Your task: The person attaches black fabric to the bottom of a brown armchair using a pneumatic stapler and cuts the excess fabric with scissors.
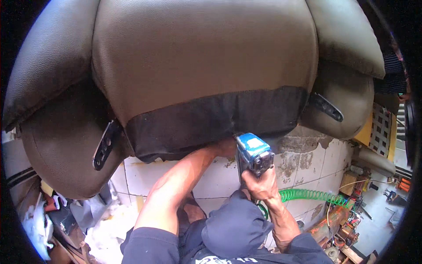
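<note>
My right hand (pixel 260 182) grips the handle of a blue and black air staple gun (pixel 254 147). Its front end is close to the lower edge of a black cloth strip (pixel 211 116), which runs along the bottom of a brown leather-like seat backrest (pixel 202 53). My left hand (pixel 226 148) reaches up to the same edge, just left of the staple gun. Its fingers are hidden by the cloth and the tool, so their grip does not show. A green coiled air hose (pixel 314 196) trails from near my right hand toward the right.
Black metal brackets stick out at the left (pixel 104 146) and right (pixel 327 106) of the backrest. An old compressor (pixel 327 224) and scattered tools (pixel 392 197) occupy the lower right. White stuffing (pixel 112 229) and cloth scraps lie at lower left. A white tiled surface (pixel 215 180) shows below.
</note>
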